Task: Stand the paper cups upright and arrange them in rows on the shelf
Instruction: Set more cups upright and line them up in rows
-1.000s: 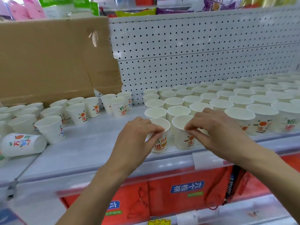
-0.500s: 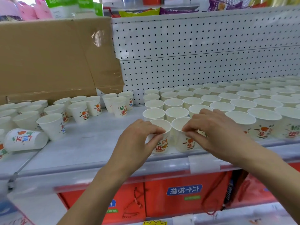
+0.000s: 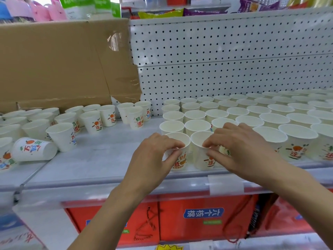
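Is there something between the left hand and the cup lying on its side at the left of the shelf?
Nothing visible. Bare shelf lies between the left hand and the tipped cup; the upright loose cups stand behind that path.

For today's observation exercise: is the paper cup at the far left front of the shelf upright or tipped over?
Tipped over. The cup lies on its side on the shelf, printed wall facing up, unlike the upright cups around it.
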The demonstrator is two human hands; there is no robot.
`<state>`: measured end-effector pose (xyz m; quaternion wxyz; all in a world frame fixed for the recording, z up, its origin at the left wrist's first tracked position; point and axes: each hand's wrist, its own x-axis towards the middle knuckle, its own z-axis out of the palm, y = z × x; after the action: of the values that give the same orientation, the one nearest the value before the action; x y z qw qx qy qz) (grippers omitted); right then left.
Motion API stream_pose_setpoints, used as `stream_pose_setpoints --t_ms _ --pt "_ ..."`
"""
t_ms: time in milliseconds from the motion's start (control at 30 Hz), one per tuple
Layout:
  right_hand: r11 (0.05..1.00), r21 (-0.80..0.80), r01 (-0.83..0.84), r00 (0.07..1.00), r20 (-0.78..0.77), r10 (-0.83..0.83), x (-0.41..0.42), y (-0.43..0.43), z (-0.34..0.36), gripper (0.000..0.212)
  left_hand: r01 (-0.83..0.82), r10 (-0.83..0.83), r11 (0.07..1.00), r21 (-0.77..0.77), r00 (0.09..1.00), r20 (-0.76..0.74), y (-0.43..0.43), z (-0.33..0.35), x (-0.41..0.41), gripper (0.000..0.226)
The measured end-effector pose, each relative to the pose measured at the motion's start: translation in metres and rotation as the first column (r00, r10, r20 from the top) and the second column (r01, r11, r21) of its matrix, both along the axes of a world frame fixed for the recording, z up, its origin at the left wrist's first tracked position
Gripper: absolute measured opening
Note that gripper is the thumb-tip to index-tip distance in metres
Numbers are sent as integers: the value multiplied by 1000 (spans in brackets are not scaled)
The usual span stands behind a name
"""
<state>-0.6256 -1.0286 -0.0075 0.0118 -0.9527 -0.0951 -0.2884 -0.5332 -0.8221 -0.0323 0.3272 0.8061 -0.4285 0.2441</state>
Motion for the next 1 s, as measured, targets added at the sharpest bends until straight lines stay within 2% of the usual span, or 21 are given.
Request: stream_pose_setpoints --t_ms 133,300,433,533,600,667,767,833,867,933,1000 --pt "1000 -6 -15 1000 26 15 -2 0 5 35 -13 13 1000 -3 1000 17 0 -1 -1 29" --pt "990 92 -111 993 52 107 14 3 29 33 -13 13 998 -56 1000 4 19 10 2 39" --pt "981 135 -139 987 -61 148 54 17 60 28 -52 53 998 31 998 -23 57 31 43 30" --pt "989 102 -106 983 -138 119 102 32 80 23 -107 115 992 74 986 -122 75 50 96 26" --pt "997 39 -65 977 -200 71 141 43 89 16 -151 176 977 149 969 -172 73 59 133 29" --pt "998 -50 -23 971 -241 11 182 55 92 15 -160 209 945 286 966 -150 61 60 169 36" --pt "986 -166 19 949 -306 -70 236 68 89 21 -204 242 799 566 970 7 44 48 211 43" --pt "973 -226 48 932 -341 -125 263 70 85 25 -220 239 733 643 969 59 46 41 228 35" --pt "968 -242 61 923 -354 -147 273 70 83 27 -190 217 733 653 975 41 52 40 232 32" --pt "965 -249 76 914 -370 -168 288 67 79 30 -21 100 758 652 991 -85 73 43 228 24" --pt "965 -245 93 900 -394 -187 297 65 76 33 169 -58 714 679 981 -184 96 54 213 20"
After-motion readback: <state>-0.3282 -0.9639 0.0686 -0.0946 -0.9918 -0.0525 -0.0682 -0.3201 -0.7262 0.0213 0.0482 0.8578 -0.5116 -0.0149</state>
